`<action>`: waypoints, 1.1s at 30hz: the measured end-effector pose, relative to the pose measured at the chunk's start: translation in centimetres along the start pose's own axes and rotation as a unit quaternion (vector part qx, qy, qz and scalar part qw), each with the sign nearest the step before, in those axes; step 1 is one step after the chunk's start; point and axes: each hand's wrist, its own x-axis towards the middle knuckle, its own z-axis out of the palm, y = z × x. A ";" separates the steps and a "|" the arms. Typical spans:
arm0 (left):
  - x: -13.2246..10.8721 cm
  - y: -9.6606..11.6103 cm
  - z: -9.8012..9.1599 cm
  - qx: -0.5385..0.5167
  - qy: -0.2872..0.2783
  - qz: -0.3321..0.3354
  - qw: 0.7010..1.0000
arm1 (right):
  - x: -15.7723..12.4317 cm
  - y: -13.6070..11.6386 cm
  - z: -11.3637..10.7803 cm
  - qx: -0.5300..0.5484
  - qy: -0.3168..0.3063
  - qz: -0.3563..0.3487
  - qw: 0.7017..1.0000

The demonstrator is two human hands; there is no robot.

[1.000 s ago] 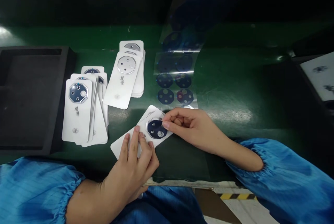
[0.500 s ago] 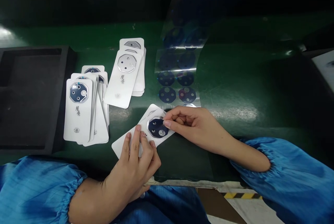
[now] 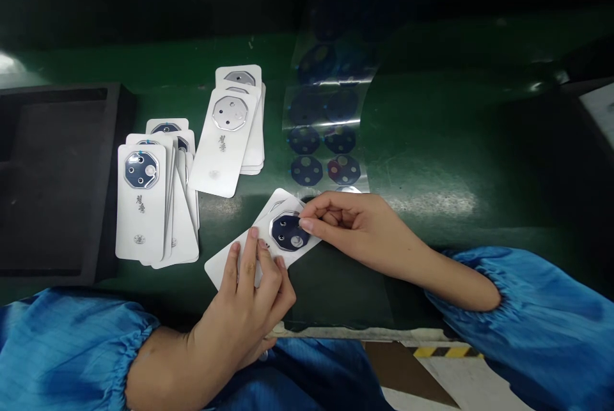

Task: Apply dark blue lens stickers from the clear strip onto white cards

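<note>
Two overlapping white phone back panels (image 3: 223,264) lie tilted near the table's front edge. A dark blue octagonal film sticker (image 3: 286,235) with round holes covers the camera area of the top one. Spread fingertips of my left hand (image 3: 249,293) rest on that panel, holding nothing. Thumb and forefinger of my right hand (image 3: 350,225) pinch together at the sticker's right edge, which they partly hide. Beyond the right hand, a clear strip (image 3: 323,123) carries rows of similar dark blue stickers.
One fanned pile of white panels (image 3: 141,225) at left has blue stickers on the visible camera areas. Another pile (image 3: 223,162) behind shows bare silver octagons. A black tray (image 3: 112,174) stands at far left on the green table (image 3: 432,142).
Both hands keep almost the same pose on the panel and sticker. The whole view has shifted slightly; nothing else has visibly moved.
</note>
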 end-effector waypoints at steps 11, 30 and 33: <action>0.0 -0.2 -0.1 -0.004 -0.007 -0.002 1.000 | 0.0 0.0 0.0 0.004 0.003 0.002 1.000; 0.1 -0.2 -0.2 -0.026 0.001 -0.006 1.000 | -0.2 0.6 0.3 -0.135 0.009 -0.112 0.984; 0.2 -0.2 -0.3 -0.025 -0.007 -0.009 1.000 | -0.6 1.1 0.7 -0.315 0.056 -0.236 0.918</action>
